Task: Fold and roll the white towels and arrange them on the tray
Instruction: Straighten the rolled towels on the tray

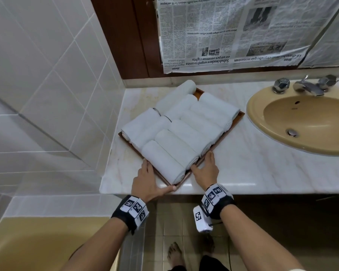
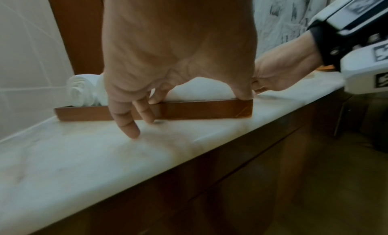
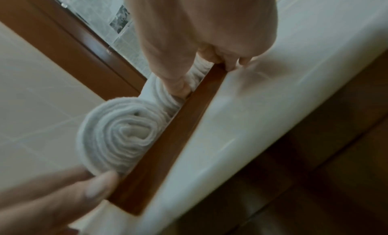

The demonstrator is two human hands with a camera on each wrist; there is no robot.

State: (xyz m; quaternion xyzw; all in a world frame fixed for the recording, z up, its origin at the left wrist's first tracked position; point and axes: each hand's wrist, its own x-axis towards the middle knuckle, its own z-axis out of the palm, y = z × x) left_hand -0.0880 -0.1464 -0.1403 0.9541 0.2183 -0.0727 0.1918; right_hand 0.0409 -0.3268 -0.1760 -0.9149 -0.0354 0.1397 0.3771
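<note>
Left hand (image 1: 149,180), right hand (image 1: 205,171), tray (image 1: 236,121), countertop (image 1: 262,169)

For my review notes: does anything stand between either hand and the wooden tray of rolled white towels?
Nothing visible does. The left hand and the right hand already touch the rim of the brown wooden tray on either side of its near corner. The rolled white towels lie inside it.
</note>
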